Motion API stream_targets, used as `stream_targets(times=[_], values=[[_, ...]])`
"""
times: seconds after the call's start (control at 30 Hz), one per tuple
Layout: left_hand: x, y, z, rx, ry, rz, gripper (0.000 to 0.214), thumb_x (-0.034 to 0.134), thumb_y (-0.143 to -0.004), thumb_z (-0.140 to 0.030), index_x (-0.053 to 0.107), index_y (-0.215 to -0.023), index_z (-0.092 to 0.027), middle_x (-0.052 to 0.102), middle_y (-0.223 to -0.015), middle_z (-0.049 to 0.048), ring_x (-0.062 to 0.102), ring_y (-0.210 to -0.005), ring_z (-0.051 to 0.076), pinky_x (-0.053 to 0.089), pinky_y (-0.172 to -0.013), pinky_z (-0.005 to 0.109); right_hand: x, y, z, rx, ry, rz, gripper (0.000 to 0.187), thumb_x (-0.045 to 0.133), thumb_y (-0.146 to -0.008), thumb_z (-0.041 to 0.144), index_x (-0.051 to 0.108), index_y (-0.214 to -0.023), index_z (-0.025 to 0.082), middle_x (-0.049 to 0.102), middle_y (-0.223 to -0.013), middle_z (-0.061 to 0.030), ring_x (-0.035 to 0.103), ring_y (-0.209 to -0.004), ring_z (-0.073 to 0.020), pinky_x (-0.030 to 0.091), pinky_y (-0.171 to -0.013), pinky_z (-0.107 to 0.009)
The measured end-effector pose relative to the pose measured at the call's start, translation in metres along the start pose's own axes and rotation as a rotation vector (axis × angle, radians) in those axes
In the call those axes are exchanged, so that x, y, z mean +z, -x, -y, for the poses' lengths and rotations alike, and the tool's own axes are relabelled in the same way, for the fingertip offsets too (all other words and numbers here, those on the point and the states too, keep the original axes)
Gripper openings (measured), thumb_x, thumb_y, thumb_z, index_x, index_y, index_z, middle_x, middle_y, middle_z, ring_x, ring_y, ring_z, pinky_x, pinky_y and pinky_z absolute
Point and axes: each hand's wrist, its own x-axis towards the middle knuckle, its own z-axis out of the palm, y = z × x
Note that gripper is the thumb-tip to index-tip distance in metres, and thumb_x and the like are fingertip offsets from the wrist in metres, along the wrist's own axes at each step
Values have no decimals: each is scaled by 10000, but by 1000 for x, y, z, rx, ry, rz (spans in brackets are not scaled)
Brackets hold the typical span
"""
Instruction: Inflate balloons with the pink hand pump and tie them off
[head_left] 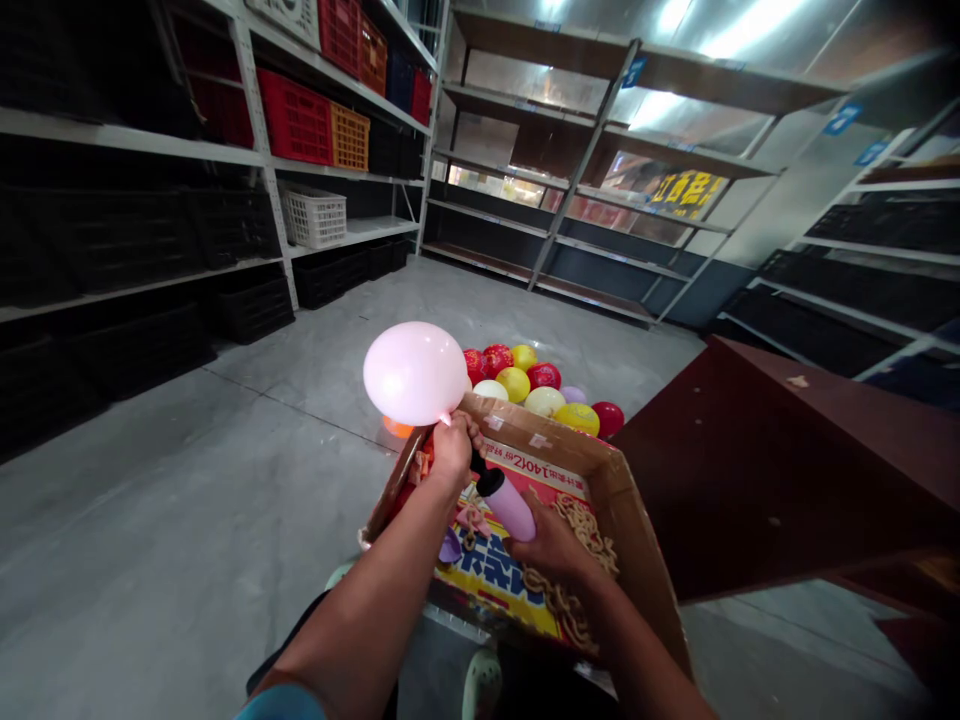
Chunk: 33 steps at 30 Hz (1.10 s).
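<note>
An inflated pale pink balloon [415,374] stands out above the far left corner of a cardboard box [622,500]. My left hand [454,448] is closed around the balloon's neck, right by the black tip of a balloon pump. My right hand [551,540] grips the pump's lilac body [511,508], which slants down to the right over the box. Inside the box lie limp pink and purple balloons [450,546], a bundle of beige strings [585,525] and a yellow and red printed panel [491,570].
Several inflated red, yellow and white balloons [514,384] rest on the floor behind the box. A dark red board-like piece [720,480] stands to the right. Metal shelves [555,200] line the back, with crates [296,115] on the left ones. A green shoe [481,682] shows below.
</note>
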Motion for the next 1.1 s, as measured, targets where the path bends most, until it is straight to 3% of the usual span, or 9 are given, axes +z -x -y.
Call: stream_targets(times=[0.4, 0.57, 0.83, 0.93, 1.1], values=[[-9, -10, -26, 44, 45, -23, 221, 494, -768, -241, 323, -633, -206, 337, -475, -73, 335, -333, 56, 342, -360, 191, -14, 37, -49, 71, 31, 65, 363, 636, -626, 207, 592, -985, 177, 681, -887, -30, 616, -761, -194, 461, -653, -273], [-5, -5, -16, 33, 48, -19, 202, 488, -755, -215, 331, -629, -206, 339, -477, -67, 343, -347, 59, 310, -347, 185, -10, 29, -43, 72, 12, 71, 441, 644, -618, 208, 583, -1054, 174, 681, -920, -45, 623, -775, -202, 458, -645, -275], [5, 5, 2, 0, -12, 12, 160, 469, -720, -177, 349, -617, -201, 348, -476, -62, 339, -344, 61, 294, -343, 189, -1, 1, -11, 12, 32, -3, 419, 674, -630, 255, 551, -1020, 168, 657, -875, -34, 598, -721, -178, 430, -614, -260], [4, 4, -1, 19, -8, 23, 150, 461, -714, -164, 353, -616, -200, 346, -475, -62, 338, -342, 60, 300, -342, 187, -2, 6, -15, 12, 19, 1, 409, 663, -645, 256, 546, -1029, 175, 658, -853, -23, 600, -707, -172, 436, -613, -258], [-4, -5, -15, 66, 26, 12, 187, 475, -740, -197, 340, -612, -198, 344, -476, -62, 355, -351, 57, 348, -368, 186, -12, 27, -43, 29, -6, 57, 420, 647, -628, 197, 566, -1040, 179, 674, -902, -29, 617, -766, -187, 468, -666, -272]])
